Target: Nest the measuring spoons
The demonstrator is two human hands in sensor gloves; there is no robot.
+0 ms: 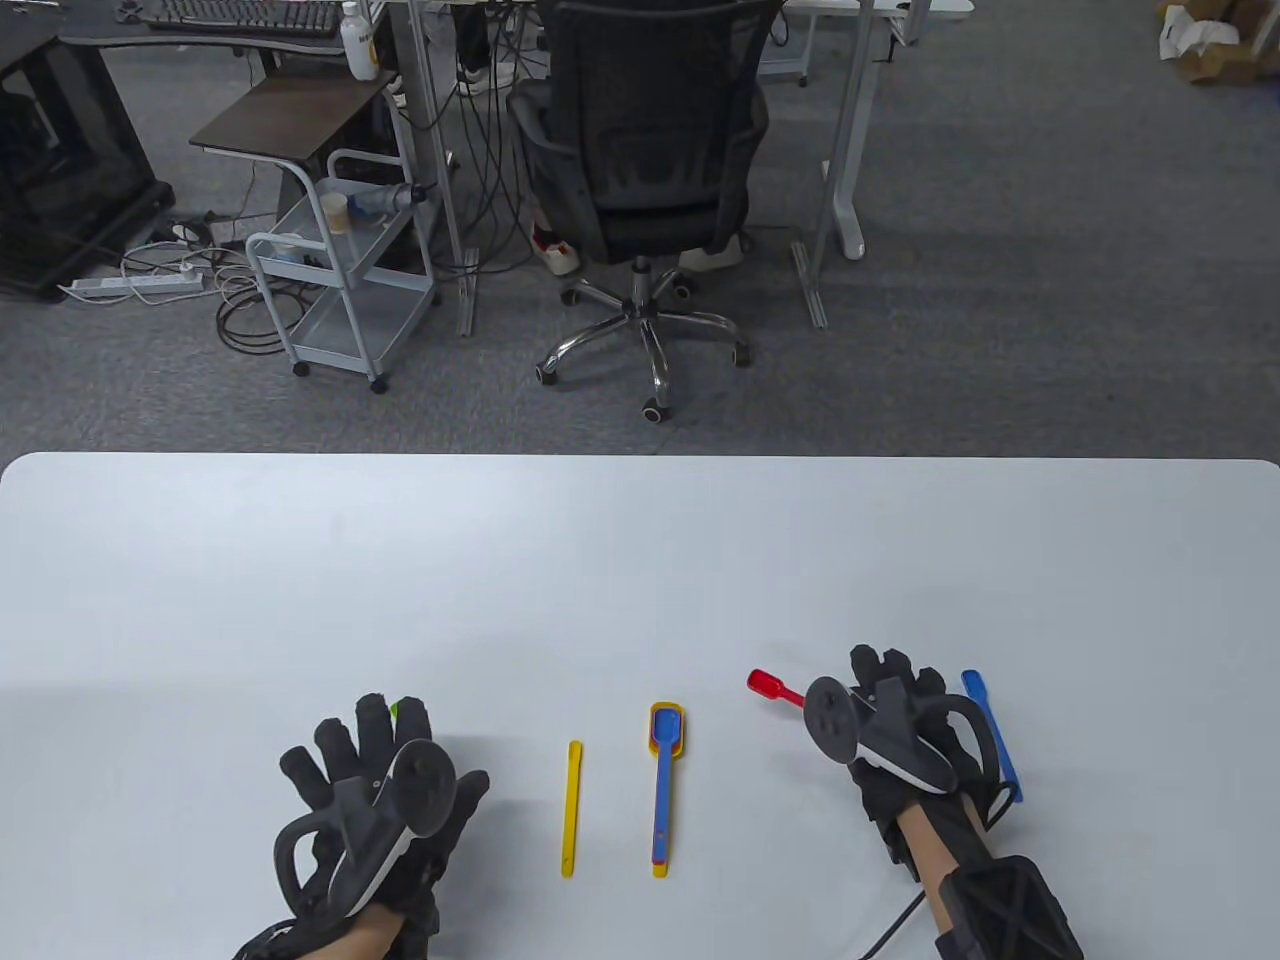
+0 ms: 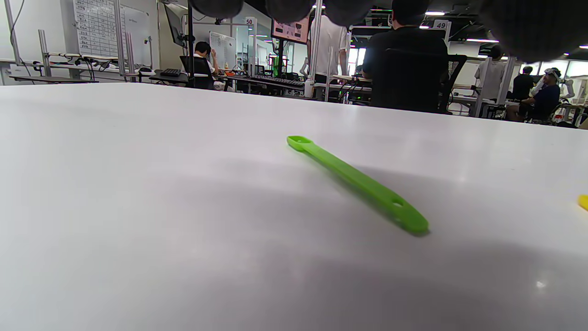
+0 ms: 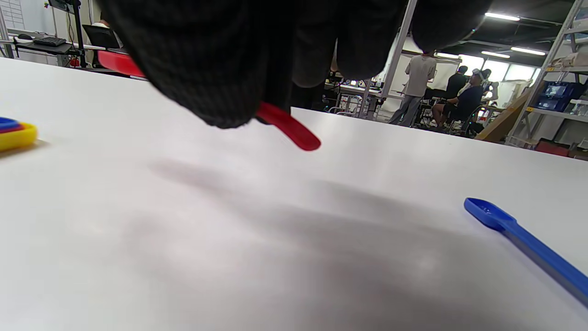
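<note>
My right hand [image 1: 885, 700] grips a red measuring spoon [image 1: 775, 685] by its handle and holds it a little above the white table [image 1: 400, 560]; its bowl points left. In the right wrist view the red handle [image 3: 291, 130] sticks out below my fingers [image 3: 206, 69]. A blue spoon nested in a yellow spoon [image 1: 663, 780] lies at the centre. A thin yellow spoon [image 1: 571, 807] lies left of it. A thin blue spoon [image 1: 992, 735] lies right of my right hand. My left hand [image 1: 370, 745] is open over a green spoon [image 2: 358, 184], apart from it.
The table's far edge [image 1: 640, 458] runs across the middle of the table view, with an office chair [image 1: 640, 170] and a metal cart [image 1: 340, 270] on the floor beyond it. The nested pair shows at the left edge of the right wrist view [image 3: 14, 131].
</note>
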